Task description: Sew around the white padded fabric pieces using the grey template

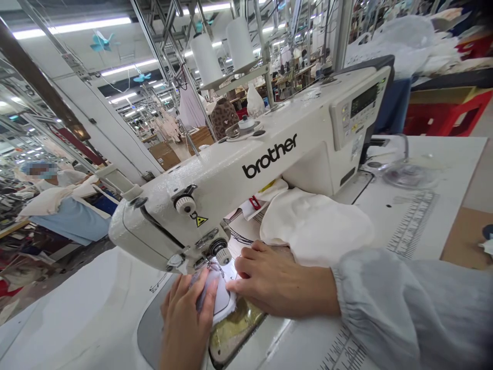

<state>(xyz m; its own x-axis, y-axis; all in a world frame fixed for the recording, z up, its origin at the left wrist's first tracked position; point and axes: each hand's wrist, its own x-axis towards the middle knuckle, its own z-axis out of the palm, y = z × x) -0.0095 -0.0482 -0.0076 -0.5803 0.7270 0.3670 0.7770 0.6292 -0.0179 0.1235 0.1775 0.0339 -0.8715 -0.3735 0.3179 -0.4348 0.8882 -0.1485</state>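
Fabric [221,297] between left hand [185,321], right hand [275,288]

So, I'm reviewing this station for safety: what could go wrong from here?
Both the left hand and right hand press the small white piece right under the sewing machine head, so fingertips might get caught there. The white fabric pile beside the right hand could snag or drag the work.
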